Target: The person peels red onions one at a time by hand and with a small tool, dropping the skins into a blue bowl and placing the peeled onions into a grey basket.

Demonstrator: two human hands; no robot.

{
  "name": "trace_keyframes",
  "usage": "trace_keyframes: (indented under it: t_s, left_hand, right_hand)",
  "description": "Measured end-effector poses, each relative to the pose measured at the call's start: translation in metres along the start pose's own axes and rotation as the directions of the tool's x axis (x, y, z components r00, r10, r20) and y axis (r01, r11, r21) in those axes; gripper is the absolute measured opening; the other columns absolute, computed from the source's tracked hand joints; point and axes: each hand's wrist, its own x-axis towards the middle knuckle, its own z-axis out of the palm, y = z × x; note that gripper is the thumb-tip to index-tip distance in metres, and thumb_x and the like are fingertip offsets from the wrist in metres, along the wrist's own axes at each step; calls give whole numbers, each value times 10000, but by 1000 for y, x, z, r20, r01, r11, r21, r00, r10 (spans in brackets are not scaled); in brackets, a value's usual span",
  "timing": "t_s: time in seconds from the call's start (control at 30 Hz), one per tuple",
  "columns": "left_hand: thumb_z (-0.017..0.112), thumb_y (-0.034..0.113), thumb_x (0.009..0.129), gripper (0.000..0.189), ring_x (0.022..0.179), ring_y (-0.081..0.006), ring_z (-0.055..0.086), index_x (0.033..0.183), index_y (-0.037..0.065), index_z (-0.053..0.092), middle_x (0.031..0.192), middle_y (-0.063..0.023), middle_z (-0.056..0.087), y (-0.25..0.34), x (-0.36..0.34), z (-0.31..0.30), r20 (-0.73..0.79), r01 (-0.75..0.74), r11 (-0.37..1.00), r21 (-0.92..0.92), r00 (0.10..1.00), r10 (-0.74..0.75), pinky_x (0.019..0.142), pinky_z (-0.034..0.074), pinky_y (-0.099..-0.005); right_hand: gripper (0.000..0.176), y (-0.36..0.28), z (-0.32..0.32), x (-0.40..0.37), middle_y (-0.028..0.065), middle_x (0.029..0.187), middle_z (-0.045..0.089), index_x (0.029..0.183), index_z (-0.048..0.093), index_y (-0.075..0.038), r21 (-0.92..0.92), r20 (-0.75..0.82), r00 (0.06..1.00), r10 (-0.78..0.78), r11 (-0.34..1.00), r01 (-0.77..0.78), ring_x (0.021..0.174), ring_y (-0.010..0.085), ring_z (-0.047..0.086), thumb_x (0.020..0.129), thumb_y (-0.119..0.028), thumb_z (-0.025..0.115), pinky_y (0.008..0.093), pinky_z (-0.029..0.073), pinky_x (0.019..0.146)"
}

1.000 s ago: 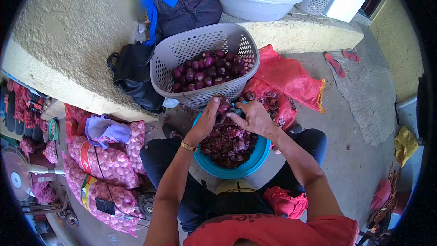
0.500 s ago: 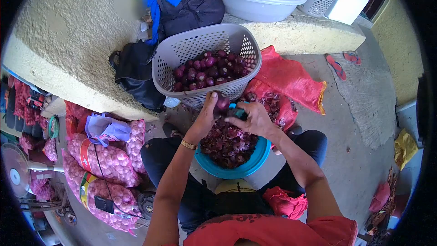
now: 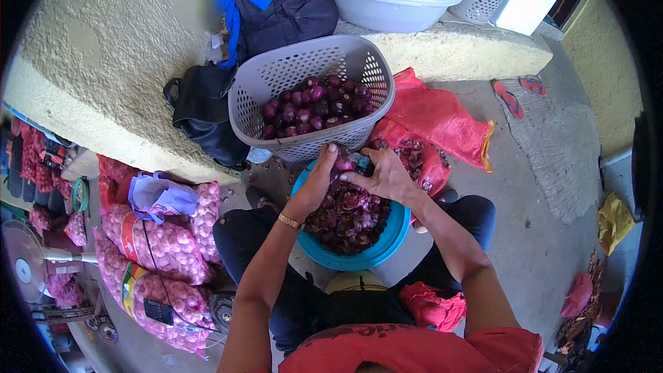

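Pinched between both hands, just above the far rim of the blue bowl (image 3: pixel 390 247) and right below the grey basket (image 3: pixel 290 72): a red onion (image 3: pixel 343 164). Left hand (image 3: pixel 316 181), grip closed on its near side, thumb on top. Right hand (image 3: pixel 388 176), grip closed on the far side, fingertips at the skin, something teal tucked in, too small to name. Best kept low over the peels (image 3: pixel 345 217) for catching loose skin; turn with the left, strip with the right. Just beside, a red sack (image 3: pixel 442 117).
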Motion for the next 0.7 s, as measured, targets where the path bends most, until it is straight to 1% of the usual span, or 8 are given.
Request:
trace_keyframes:
  t_s: [0.07, 0.2, 0.27, 0.37, 0.53, 0.6, 0.67, 0.7]
  left_hand:
    - [346, 462, 1023, 516, 1234, -152, 449, 1382, 94, 391, 1346, -56, 454, -14, 4, -5, -86, 29, 999, -19, 996, -31, 1031, 383, -347]
    - [332, 468, 1025, 519, 1178, -147, 486, 1370, 88, 402, 1292, -48, 493, -5, -2, 3, -73, 31, 999, -37, 997, -34, 1001, 404, -338]
    - [316, 472, 1027, 526, 1128, -140, 513, 1354, 72, 416, 1239, -44, 526, -3, -4, 9, -94, 68, 970, -235, 991, -92, 971, 420, -326]
    - [309, 467, 1030, 527, 1109, -137, 527, 1331, 55, 434, 1206, -44, 548, 1, -6, 12, -43, 98, 949, -300, 992, -116, 957, 428, -320]
    - [321, 484, 1023, 539, 1092, -149, 538, 1303, 44, 454, 1197, -56, 551, 7, -6, 15, -90, 76, 973, -217, 991, -98, 964, 426, -311]
    - [323, 488, 1021, 541, 1091, -152, 540, 1298, 43, 458, 1193, -61, 552, 6, -6, 12, -89, 77, 981, -180, 992, -94, 967, 425, -307]
    - [314, 485, 1024, 600, 1225, -174, 419, 1389, 11, 338, 1322, -113, 424, 1, -5, 2, 16, 97, 992, -83, 995, -96, 1059, 333, -304]
    - [314, 485, 1024, 600, 1225, -174, 419, 1389, 11, 338, 1322, -113, 424, 0, -4, 0, 16, 98, 992, -83, 995, -97, 1059, 333, -304]
  right_hand:
    - [532, -1, 0, 0, 199, 664, 598, 1022, 637, 52, -36, 7, 1000, 10, 999, -10, 595, 320, 611, 726, -353, 815, 377, 479, 594]
    - [493, 8, 6, 0, 223, 670, 598, 930, 627, 38, -105, -27, 998, -58, 993, 54, 643, 398, 613, 753, -398, 774, 425, 493, 589]
    - [504, 12, 7, 0, 229, 672, 608, 868, 617, 37, -136, -20, 998, -56, 989, 53, 668, 422, 619, 761, -436, 752, 455, 504, 599]
    - [479, 8, 4, 2, 223, 634, 586, 823, 606, 28, -153, -47, 995, -93, 985, 85, 636, 421, 609, 768, -426, 750, 459, 490, 568]
    - [456, 10, 5, 5, 230, 630, 578, 776, 603, 26, 29, -45, 991, -128, 991, 129, 641, 431, 603, 780, -407, 746, 462, 484, 572]
    - [456, 13, 5, 5, 233, 636, 579, 781, 606, 26, 31, -21, 992, -123, 992, 124, 643, 433, 602, 786, -409, 741, 462, 483, 573]
    - [456, 15, 5, 4, 237, 641, 579, 786, 609, 27, 34, 2, 993, -118, 992, 118, 645, 434, 601, 792, -412, 736, 462, 482, 573]
    - [448, 15, 4, 4, 240, 643, 578, 787, 612, 25, 3, 20, 993, -113, 994, 113, 645, 434, 601, 803, -408, 727, 459, 481, 570]
